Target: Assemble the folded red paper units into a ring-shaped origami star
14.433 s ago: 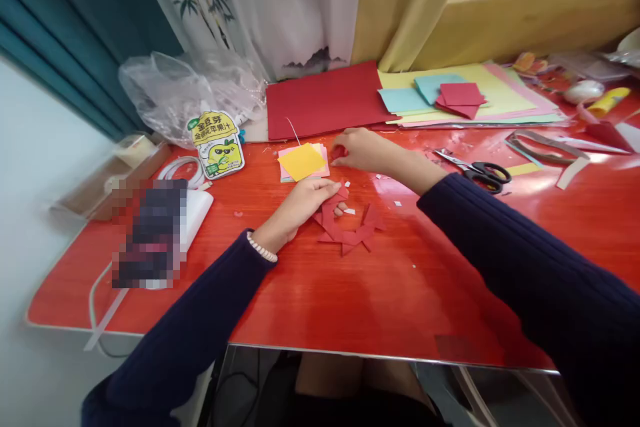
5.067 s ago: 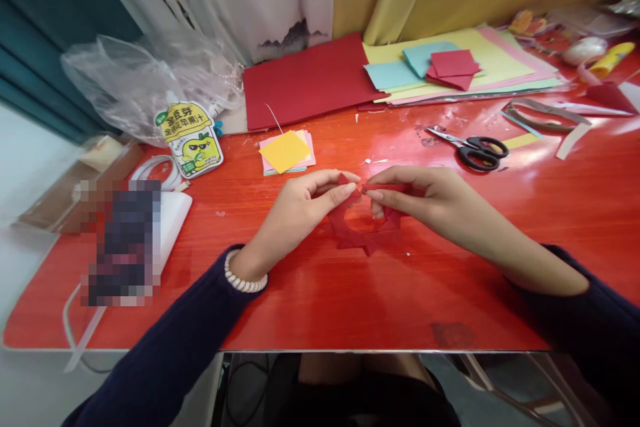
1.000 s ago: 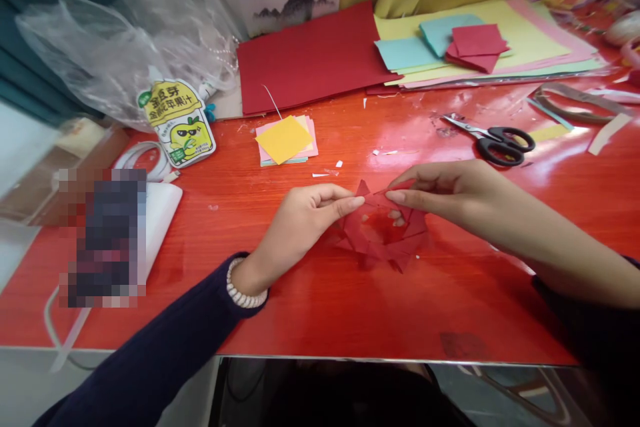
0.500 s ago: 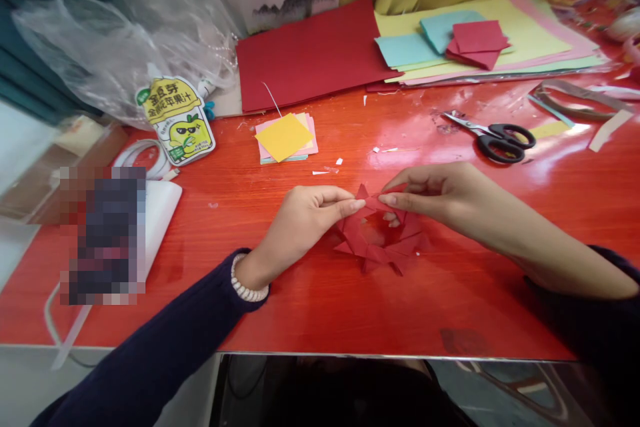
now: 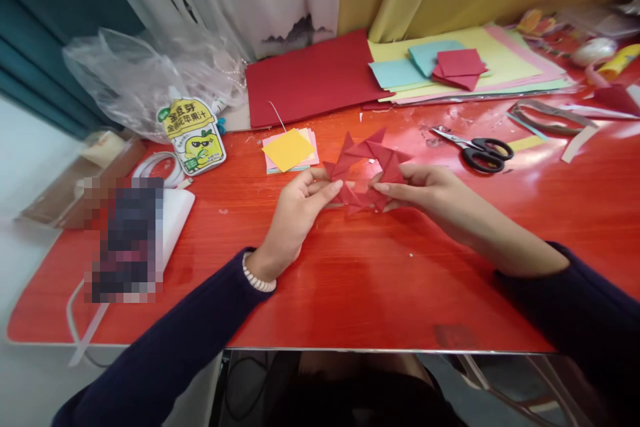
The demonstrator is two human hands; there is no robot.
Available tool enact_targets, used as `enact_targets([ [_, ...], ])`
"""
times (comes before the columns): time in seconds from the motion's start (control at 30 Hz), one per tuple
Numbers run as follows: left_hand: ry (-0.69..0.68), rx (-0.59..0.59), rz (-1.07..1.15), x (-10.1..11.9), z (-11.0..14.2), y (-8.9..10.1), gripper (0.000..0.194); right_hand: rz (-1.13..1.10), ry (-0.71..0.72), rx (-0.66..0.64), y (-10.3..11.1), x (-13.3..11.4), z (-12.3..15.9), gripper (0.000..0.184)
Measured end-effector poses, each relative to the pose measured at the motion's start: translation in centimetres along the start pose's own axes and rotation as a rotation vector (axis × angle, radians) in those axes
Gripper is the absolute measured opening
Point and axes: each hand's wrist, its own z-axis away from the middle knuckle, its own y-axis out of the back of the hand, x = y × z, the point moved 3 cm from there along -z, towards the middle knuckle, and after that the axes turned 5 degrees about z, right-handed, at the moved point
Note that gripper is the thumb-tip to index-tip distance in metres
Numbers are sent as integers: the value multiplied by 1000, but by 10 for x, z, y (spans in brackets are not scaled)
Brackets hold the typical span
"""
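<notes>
A red folded-paper ring (image 5: 387,157) with pointed tips all round is held up above the red table (image 5: 345,293). My left hand (image 5: 303,213) pinches its left edge between thumb and fingers. On the opposite edge, my right hand (image 5: 425,190) grips the paper the same way, thumb on the near face. Through the ring's open centre the table shows. Some fingertips are hidden behind the paper. Black-handled scissors (image 5: 483,150) lie beyond my right hand, and a small stack of square paper with a yellow sheet (image 5: 289,150) on top lies beyond my left.
Large red sheets (image 5: 313,83) and pastel sheets (image 5: 500,57) lie along the back, with small red squares (image 5: 460,67) on top. A lemon-printed pouch (image 5: 195,137), a clear plastic bag (image 5: 150,73), a coiled white cable (image 5: 160,168) and a brown box (image 5: 75,193) are at left. Paper strips (image 5: 555,117) lie right.
The ring has been raised and tilted, its far side now standing higher. Both hands have shifted from its far edge to grips on its left and right sides. The view has moved slightly.
</notes>
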Motion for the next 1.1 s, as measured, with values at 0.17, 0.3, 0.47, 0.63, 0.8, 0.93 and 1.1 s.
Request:
enact_targets([
  [0.17, -57, 22, -136, 3, -6, 5, 27, 48, 83, -46, 0, 0, -1, 20],
  [0.3, -52, 16, -182, 4, -9, 9, 23, 30, 48, 4, 1, -3, 0, 30],
  [0.47, -25, -29, -232, 4, -8, 5, 24, -41, 59, 114, 8, -2, -1, 37],
  [0.63, 45, -13, -157, 2, -8, 5, 28, -43, 55, 123, 6, 1, -3, 26],
  [0.8, 59, -53, -205, 2, -7, 3, 26, -90, -22, 46, -7, 0, -6, 31],
  [0.93, 86, -77, -241, 2, -6, 0, 29, -94, -46, -59, -15, 2, -9, 29],
  [1.1, 88, -86, -260, 1, -5, 1, 32, -142, -52, -55, -16, 6, -9, 25],
])
